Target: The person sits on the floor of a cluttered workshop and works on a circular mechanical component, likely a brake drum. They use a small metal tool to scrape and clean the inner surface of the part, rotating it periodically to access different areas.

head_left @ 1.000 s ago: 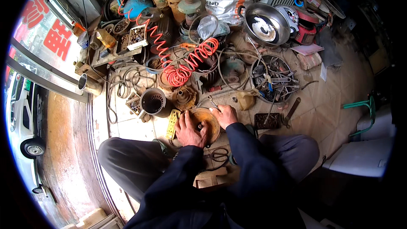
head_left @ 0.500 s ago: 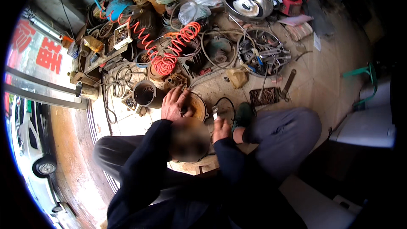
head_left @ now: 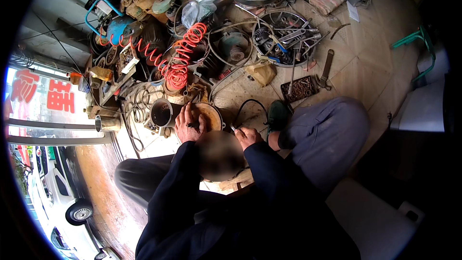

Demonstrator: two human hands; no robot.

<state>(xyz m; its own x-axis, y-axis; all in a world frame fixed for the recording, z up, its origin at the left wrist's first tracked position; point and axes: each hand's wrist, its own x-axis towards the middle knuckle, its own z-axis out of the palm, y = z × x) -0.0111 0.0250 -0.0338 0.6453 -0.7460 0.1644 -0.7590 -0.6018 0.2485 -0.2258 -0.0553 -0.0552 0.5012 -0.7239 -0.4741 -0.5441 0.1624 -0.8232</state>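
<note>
Between my knees lies a rusty round metal cover (head_left: 209, 114) with a small lug on its rim. My left hand (head_left: 189, 126) bends over its left side, and a small dark piece that I cannot make out shows between the fingers. Close to the cover's right edge, my right hand (head_left: 248, 137) is closed around a slim tool with a shiny metal tip (head_left: 234, 128); its kind is hidden by the fingers. A black cable (head_left: 251, 100) loops up beside that hand. A dark cylindrical motor housing (head_left: 162, 113) stands just left of my left hand. The area nearer my body is blurred.
A tray of bolts (head_left: 299, 89) and a hammer (head_left: 326, 70) lie at right. Ahead are a round basket of tools (head_left: 286, 38), a red coiled hose (head_left: 177, 74), a steel basin (head_left: 255, 1) and old motor parts. A white car (head_left: 57, 188) stands outside at left.
My right hand has turned inward, bringing the tool's tip from pointing upward to beside the cover's rim. My left hand stays on the cover. The whole view has shifted slightly.
</note>
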